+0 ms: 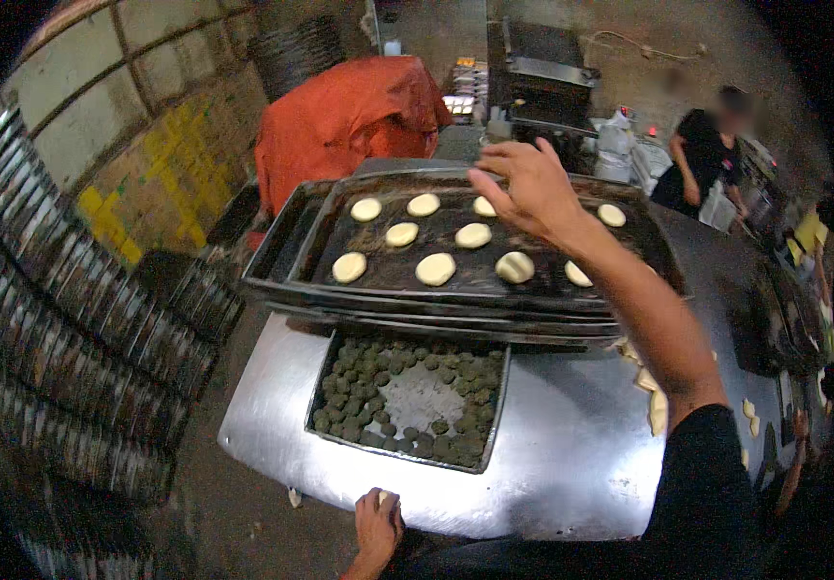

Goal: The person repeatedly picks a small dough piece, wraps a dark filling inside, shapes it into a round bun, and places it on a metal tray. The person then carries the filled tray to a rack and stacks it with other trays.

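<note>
My right hand (pixel 530 188) is raised over the far part of a dark baking tray (pixel 388 286), its fingers apart and nothing seen in them. Flat round pieces of pale dough (pixel 435 270) lie spaced out on that tray, several in loose rows; my hand and forearm hide part of them. At the near edge of the metal table (pixel 552 464), my left hand (pixel 376 530) is closed around a small pale piece of dough (pixel 385 499), mostly covered by the fingers. Between the hands sits a shallow square pan (pixel 407 449) of dark greenish balls (pixel 342 401), with a bare patch in its middle.
More trays are stacked under the dough tray. Strips of pale dough (pixel 657 411) lie on the table at right, beneath my forearm. Tall racks of trays (pixel 69 387) stand at left. An orange-red cover (pixel 349 121) drapes something behind. Another person (pixel 702 155) stands at far right.
</note>
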Motion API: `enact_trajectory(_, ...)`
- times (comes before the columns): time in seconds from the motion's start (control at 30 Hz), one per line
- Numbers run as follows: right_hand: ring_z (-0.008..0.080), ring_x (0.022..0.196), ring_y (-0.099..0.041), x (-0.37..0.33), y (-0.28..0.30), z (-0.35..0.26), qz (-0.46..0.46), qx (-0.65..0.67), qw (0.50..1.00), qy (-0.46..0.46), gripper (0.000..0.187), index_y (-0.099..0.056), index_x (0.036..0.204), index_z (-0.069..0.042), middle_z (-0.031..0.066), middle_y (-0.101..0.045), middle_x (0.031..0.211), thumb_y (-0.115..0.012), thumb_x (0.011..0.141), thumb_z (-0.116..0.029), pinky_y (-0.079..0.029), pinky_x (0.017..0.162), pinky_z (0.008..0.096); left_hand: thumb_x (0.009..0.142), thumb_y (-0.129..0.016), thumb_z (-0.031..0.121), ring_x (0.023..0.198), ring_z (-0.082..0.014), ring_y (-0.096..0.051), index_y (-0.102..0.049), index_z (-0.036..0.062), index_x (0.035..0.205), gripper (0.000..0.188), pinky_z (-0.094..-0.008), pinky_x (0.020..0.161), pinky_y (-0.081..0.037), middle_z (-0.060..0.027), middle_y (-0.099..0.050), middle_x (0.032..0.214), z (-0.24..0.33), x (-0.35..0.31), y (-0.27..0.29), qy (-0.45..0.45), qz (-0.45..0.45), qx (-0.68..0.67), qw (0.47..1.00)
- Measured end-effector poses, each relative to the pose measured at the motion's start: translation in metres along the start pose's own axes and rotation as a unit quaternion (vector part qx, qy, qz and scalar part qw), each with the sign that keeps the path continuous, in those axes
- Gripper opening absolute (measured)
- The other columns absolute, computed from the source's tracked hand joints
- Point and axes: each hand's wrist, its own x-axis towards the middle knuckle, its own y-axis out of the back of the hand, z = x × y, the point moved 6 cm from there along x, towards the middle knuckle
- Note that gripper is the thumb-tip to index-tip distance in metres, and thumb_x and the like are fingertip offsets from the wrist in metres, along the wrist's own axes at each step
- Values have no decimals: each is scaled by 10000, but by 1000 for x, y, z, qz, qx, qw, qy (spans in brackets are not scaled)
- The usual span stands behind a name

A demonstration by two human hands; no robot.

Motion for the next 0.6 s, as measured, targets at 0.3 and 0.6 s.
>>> enact_trajectory(0.3,297,752,-703,-165,160,-109,59,360,913,-182,97,-689,851,-17,147,-704,817,-709,858,-111,-561,713,385,764,-841,-17,926,-182,-669,-583,-37,1161,474,-329,844,-566,-107,-678,1019,120,71,27,55,11,-398,916)
enact_trajectory(0.6,242,601,-552,-285,203,-83,325,136,820,-451,358,-614,770,-20,85,-563,635,-488,1003,-260,-490,639,366,1049,-539,328,852,-170,-606,-640,-39,822,443,-293,768,-486,-96,-628,828,399,81,109,-219,94,-527,816)
